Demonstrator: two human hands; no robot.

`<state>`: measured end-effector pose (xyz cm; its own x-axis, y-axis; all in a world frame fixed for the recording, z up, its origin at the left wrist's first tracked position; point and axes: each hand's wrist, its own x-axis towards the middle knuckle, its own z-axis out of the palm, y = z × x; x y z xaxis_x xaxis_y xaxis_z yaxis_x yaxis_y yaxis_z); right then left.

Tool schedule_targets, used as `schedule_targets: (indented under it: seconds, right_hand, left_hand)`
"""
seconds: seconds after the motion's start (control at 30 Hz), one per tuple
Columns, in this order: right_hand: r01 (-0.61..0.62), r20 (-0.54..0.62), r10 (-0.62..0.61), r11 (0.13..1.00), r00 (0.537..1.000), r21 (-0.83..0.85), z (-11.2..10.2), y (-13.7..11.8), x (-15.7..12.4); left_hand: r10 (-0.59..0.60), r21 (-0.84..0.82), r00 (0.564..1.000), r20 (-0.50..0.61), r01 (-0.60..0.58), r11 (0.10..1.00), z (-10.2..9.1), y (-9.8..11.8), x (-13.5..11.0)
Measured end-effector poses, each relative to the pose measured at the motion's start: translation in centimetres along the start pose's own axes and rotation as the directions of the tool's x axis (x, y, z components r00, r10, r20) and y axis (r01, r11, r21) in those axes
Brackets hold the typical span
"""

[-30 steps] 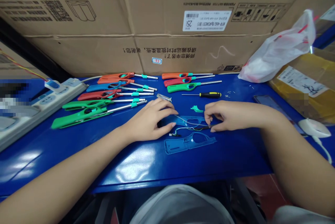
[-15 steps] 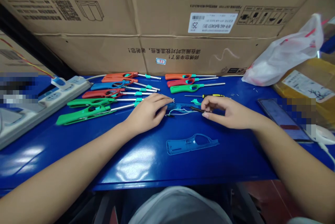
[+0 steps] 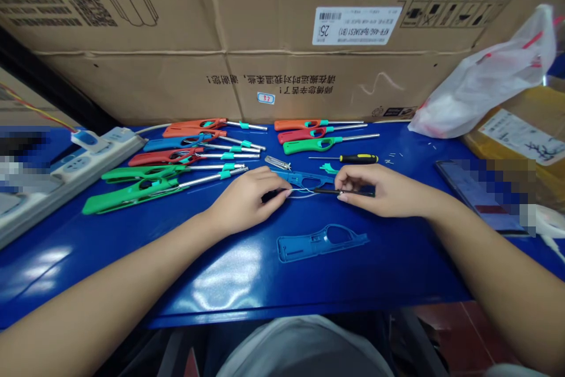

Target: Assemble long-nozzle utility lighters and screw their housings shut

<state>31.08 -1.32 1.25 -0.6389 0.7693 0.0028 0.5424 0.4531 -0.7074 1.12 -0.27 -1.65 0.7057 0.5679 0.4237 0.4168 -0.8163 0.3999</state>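
My right hand (image 3: 373, 189) is closed, pinching a thin black rod (image 3: 325, 191) that lies level across its fingertips. White wires (image 3: 301, 190) run from the rod's left end to my left hand (image 3: 248, 197). Thumb and fingers of that hand pinch the wires' other end with a small dark piece, mostly hidden. Just behind both hands lies a blue lighter shell half (image 3: 304, 179), partly covered by them. The other blue shell half (image 3: 321, 244) rests nearer the front, hollow side up. A small clear and silver piece (image 3: 278, 163) sits behind my left fingers.
Several long-neck lighters (image 3: 141, 192) lie at left, with three more (image 3: 313, 144) at back centre. A yellow-black screwdriver (image 3: 358, 159) and a small teal part (image 3: 327, 168) are behind my right hand. A power strip (image 3: 79, 165) borders the left; a phone (image 3: 479, 194) lies right.
The black rod and wires have come up out of the rear blue shell half, between my hands. My left hand has uncovered the clear and silver piece. The view has shifted slightly.
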Motion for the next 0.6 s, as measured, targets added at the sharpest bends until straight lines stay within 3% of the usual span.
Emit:
schedule_targets:
  seconds: [0.3,0.6]
  right_hand:
    - [0.038,-0.042,-0.040,0.998,0.998,-0.055,0.8,0.2,0.3]
    - [0.159,-0.102,-0.178,0.973,0.979,-0.169,2.0,0.7,1.0]
  left_hand:
    - [-0.113,-0.108,0.994,-0.002,0.112,0.988,-0.1,0.8,-0.1]
    - [-0.173,-0.185,0.984,0.050,0.179,0.966,0.2,1.5,-0.1]
